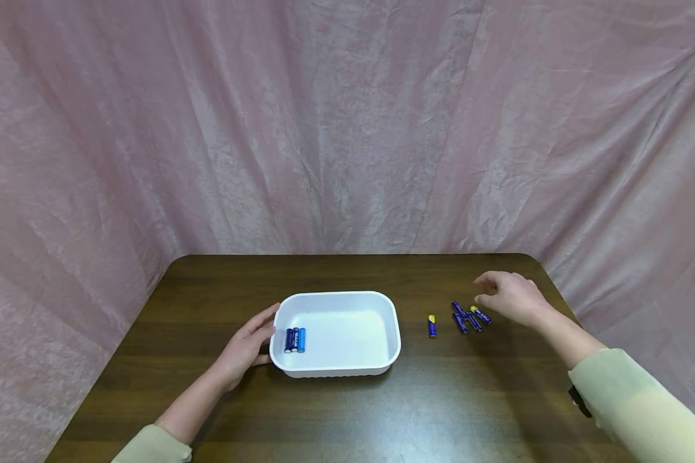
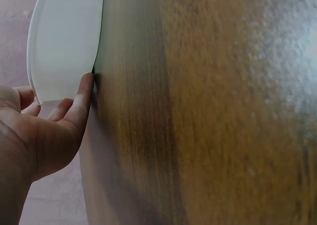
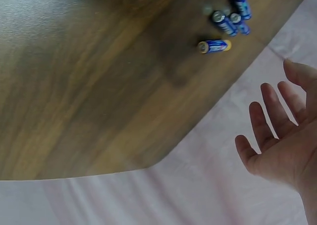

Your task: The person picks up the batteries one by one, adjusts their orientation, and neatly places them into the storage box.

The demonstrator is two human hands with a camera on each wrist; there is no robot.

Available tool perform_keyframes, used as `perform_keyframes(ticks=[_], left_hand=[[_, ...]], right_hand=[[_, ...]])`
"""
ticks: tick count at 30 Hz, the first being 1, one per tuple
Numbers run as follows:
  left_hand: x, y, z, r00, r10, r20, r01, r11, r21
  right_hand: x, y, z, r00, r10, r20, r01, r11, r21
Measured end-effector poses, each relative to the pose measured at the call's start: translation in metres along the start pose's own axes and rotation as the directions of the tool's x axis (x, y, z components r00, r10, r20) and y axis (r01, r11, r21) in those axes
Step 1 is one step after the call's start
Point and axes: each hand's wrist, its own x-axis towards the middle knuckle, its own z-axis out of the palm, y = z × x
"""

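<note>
My left hand (image 1: pixel 246 347) is at the left end of a white plastic tray (image 1: pixel 347 337), its fingers touching the rim and outer wall. In the left wrist view, extended fingers (image 2: pixel 81 98) rest against the tray's wall (image 2: pixel 64 41). Three blue batteries (image 1: pixel 295 340) lie side by side inside the tray, near its left wall. My right hand (image 1: pixel 512 297) hovers beside a loose cluster of blue batteries (image 1: pixel 460 323), fingers spread and slightly bent, holding nothing. A single blue and yellow battery (image 1: pixel 432 326) lies between the cluster and the tray.
The brown wooden table (image 1: pixel 440 411) has rounded far corners. Pink velvety curtain (image 1: pixel 347 128) hangs behind it and along both sides. In the right wrist view, the table's edge runs diagonally near my right hand.
</note>
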Motion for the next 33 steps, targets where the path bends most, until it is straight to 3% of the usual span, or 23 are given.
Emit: perform_keyframes(ticks=[19,33], left_hand=[[0.001,-0.003,0.001,1.000,0.013,-0.004,-0.013,1.000,-0.014],[0.003,-0.003,0.000,1.000,0.009,-0.002,-0.009,1.000,-0.011]], right_hand=[[-0.004,0.033,0.016,0.994,0.094,0.049,-0.095,0.995,0.014],[-0.003,0.034,0.033,0.983,0.143,0.112,-0.149,0.988,0.043]])
